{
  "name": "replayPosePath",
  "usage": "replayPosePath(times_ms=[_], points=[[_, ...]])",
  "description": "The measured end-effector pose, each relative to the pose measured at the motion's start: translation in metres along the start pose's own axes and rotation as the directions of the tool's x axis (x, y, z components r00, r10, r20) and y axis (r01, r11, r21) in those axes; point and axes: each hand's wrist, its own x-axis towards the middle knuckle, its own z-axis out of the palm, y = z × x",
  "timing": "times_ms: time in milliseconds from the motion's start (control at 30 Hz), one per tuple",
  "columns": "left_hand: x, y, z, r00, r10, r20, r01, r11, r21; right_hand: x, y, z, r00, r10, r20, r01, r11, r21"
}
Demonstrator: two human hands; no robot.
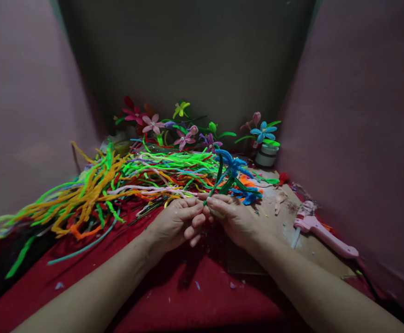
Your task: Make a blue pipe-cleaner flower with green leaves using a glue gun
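Observation:
A blue pipe-cleaner flower (232,165) with dark green leaves leans up and to the right from a green stem. Both hands meet at the lower end of that stem, over the red cloth. My left hand (183,219) pinches the stem between thumb and forefinger, its other fingers curled loosely below. Pressed close beside it, my right hand (231,217) is closed on the stem too, and something pale shows partly under its fingers. More blue pipe-cleaner pieces (250,195) lie just behind the right hand.
Loose pipe cleaners (94,192) in many colours spread across the left and middle. Finished flowers, such as a pink one (153,124), line the back wall. A pink glue gun (321,229) rests on cardboard (278,249) at the right, near a small jar (266,156).

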Motion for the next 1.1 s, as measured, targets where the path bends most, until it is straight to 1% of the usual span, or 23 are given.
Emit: replayPosePath(times_ms=[100,167,200,267,333,467,567,633,767,833,900,933,1000,1067,1100], points=[[-0.001,0.002,0.003,1.0,-0.023,-0.007,0.023,1.0,0.013,0.0,0.003,0.0,0.999,0.005,-0.035,-0.004,0.999,0.037],[-0.002,0.004,0.005,0.999,-0.006,-0.043,0.011,0.992,0.126,0.0,0.005,0.0,0.996,0.002,-0.086,-0.001,1.0,0.012],[-0.002,0.005,0.007,0.997,0.02,-0.068,-0.004,0.976,0.217,0.0,0.005,0.0,0.993,-0.01,-0.116,0.006,1.0,-0.029],[-0.002,0.006,0.01,0.989,0.086,-0.118,-0.031,0.914,0.405,-0.001,0.002,0.002,0.986,-0.042,-0.163,0.02,0.99,-0.138],[-0.002,0.005,0.013,0.974,0.152,-0.165,-0.041,0.845,0.534,-0.004,-0.005,0.006,0.979,-0.058,-0.194,0.015,0.976,-0.217],[-0.002,-0.002,0.013,0.925,0.285,-0.251,-0.057,0.757,0.651,-0.009,-0.021,0.016,0.973,-0.036,-0.228,-0.028,0.962,-0.271],[-0.003,-0.006,0.012,0.902,0.348,-0.256,-0.066,0.697,0.714,-0.011,-0.026,0.02,0.972,-0.05,-0.228,-0.021,0.954,-0.299],[-0.003,-0.005,0.013,0.908,0.335,-0.251,-0.064,0.703,0.708,-0.013,-0.03,0.022,0.972,-0.038,-0.233,-0.034,0.954,-0.299],[-0.003,0.001,0.014,0.935,0.242,-0.257,-0.04,0.796,0.604,-0.018,-0.039,0.024,0.98,0.013,-0.197,-0.068,0.959,-0.274],[-0.002,0.003,0.012,0.953,0.197,-0.23,-0.05,0.852,0.522,-0.017,-0.039,0.023,0.987,0.028,-0.161,-0.074,0.955,-0.288],[-0.001,0.002,0.008,0.976,0.119,-0.18,-0.041,0.921,0.388,-0.014,-0.031,0.019,0.992,0.006,-0.123,-0.043,0.953,-0.301],[-0.001,0.001,0.006,0.985,0.078,-0.152,-0.028,0.951,0.307,-0.012,-0.026,0.016,0.995,-0.009,-0.095,-0.018,0.96,-0.279],[0.0,-0.001,0.002,0.996,0.008,-0.09,0.007,0.986,0.168,-0.007,-0.014,0.012,0.996,-0.029,-0.087,0.011,0.978,-0.21],[0.0,-0.002,0.001,0.999,-0.031,-0.045,0.035,0.994,0.107,-0.004,-0.005,0.008,0.994,-0.034,-0.105,0.019,0.99,-0.141],[0.0,-0.001,0.002,0.999,-0.041,-0.035,0.045,0.993,0.113,-0.004,-0.002,0.007,0.992,-0.033,-0.12,0.019,0.992,-0.123]])
